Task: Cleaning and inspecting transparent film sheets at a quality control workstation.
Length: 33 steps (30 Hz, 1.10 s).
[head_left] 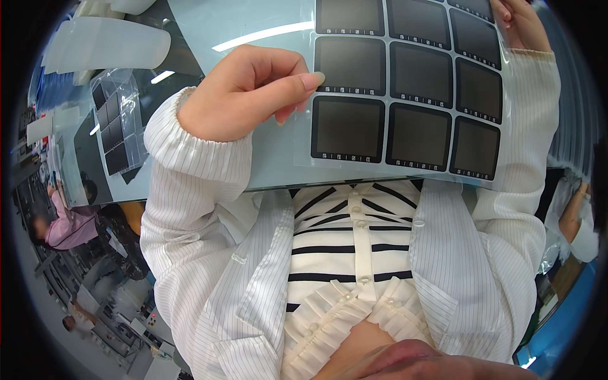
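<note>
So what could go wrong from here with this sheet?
The left hand is at the left edge of the sheet, close to a dark panel, and might smudge it. The sheet's lower side appears near the edge of the table, so it could slip over. The right sleeve runs along its right side and might drag it.

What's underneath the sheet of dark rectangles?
Pale tabletop shows along the left of the sheet; whatever lies directly beneath its dark rectangles is covered, so I can't tell.

No legible txt. Dark panels (418, 136) on sheet (387, 99): row of tiny white symbol-like marks (347, 157) along btm edges, i.e. nearest wearer; too sm. to read.
</note>
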{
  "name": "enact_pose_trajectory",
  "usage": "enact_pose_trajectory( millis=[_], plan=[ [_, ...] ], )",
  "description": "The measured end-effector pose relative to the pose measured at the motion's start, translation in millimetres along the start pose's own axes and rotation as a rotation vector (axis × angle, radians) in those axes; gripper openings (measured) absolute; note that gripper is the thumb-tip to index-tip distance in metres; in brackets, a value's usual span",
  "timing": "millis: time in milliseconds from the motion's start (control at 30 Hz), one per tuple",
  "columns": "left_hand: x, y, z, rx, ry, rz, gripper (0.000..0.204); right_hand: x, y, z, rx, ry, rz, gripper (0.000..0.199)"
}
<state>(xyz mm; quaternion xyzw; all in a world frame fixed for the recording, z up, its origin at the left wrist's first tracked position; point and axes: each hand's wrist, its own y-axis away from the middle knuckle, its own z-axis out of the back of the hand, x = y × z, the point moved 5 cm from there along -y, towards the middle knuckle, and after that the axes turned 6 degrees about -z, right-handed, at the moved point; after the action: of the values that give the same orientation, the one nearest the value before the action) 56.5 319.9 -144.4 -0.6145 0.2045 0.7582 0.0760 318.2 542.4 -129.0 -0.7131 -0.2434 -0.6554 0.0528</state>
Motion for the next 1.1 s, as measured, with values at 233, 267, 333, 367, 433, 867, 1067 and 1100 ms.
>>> enact_pose_trajectory(
  millis=[233, 267, 333, 367, 433, 867, 1067, 1100],
  plan=[
    [-0.8, -0.5, -1.5, 0.062, -0.069, -0.002, 0.033, 4.8, 7.9, -2.4, -0.053, 0.047, 0.040, 0.019],
    [1.6, 0.7, -0.9, 0.061, -0.112, -0.005, 0.033, 3.5, 6.3, -3.2, -0.057, 0.077, 0.038, 0.019],
    [2.8, 1.9, 1.1, 0.059, -0.156, -0.009, 0.033, -0.3, 3.9, -4.6, -0.060, 0.108, 0.037, 0.019],
    [3.4, 2.5, 2.0, 0.080, -0.195, 0.025, 0.032, -2.9, 3.1, -6.6, -0.051, 0.160, 0.054, 0.020],
    [4.8, 4.5, 2.5, 0.101, -0.235, 0.057, 0.033, -10.2, 1.0, -10.8, -0.041, 0.212, 0.072, 0.020],
    [15.8, 5.0, 4.2, 0.187, -0.553, 0.198, 0.033, -48.6, -12.9, -53.0, -0.146, 0.602, 0.318, 0.038],
    [17.0, -1.3, 4.7, 0.127, -0.576, 0.170, 0.034, -13.6, 10.7, -61.8, -0.303, 1.083, 0.611, 0.044],
    [18.5, -0.4, 5.5, 0.086, -0.589, 0.162, 0.035, -2.8, 16.0, -60.9, -0.373, 1.125, 0.643, 0.043]
  ],
)
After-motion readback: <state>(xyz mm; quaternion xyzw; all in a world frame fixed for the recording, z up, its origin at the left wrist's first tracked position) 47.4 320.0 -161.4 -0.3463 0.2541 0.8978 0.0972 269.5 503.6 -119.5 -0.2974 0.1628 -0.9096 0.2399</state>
